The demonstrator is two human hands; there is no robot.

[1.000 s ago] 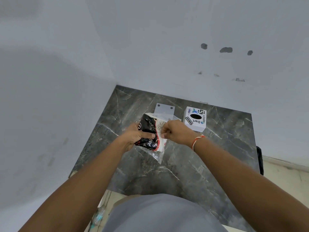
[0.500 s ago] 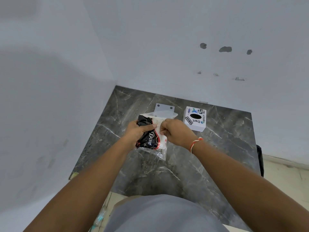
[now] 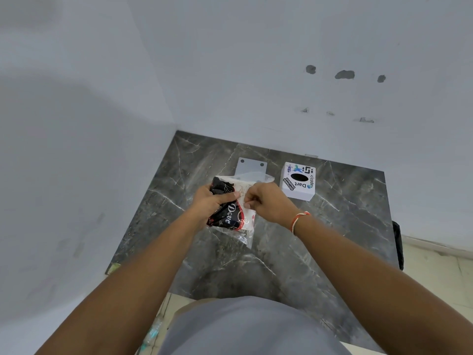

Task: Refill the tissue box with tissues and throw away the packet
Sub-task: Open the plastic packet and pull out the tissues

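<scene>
A black, red and white tissue packet (image 3: 231, 216) with clear plastic ends is held above the dark marble table (image 3: 332, 226). My left hand (image 3: 213, 202) grips its black left side. My right hand (image 3: 266, 201) pinches the packet's white upper right part, fingers closed on the wrapper. The white tissue box (image 3: 298, 184) with stickers and a dark oval opening on top stands on the table to the right of my hands, apart from them. A flat white plate (image 3: 252, 166) with two holes lies behind the packet, partly hidden by it.
White walls close the table in at the back and on the left. The table's right edge borders a dark object (image 3: 398, 244) and a pale floor (image 3: 435, 272). My grey-clothed body (image 3: 245, 329) fills the bottom of the view.
The packet has turned in my hands, so its printed black side now faces up. Both hands have stayed on it and shifted slightly towards me.
</scene>
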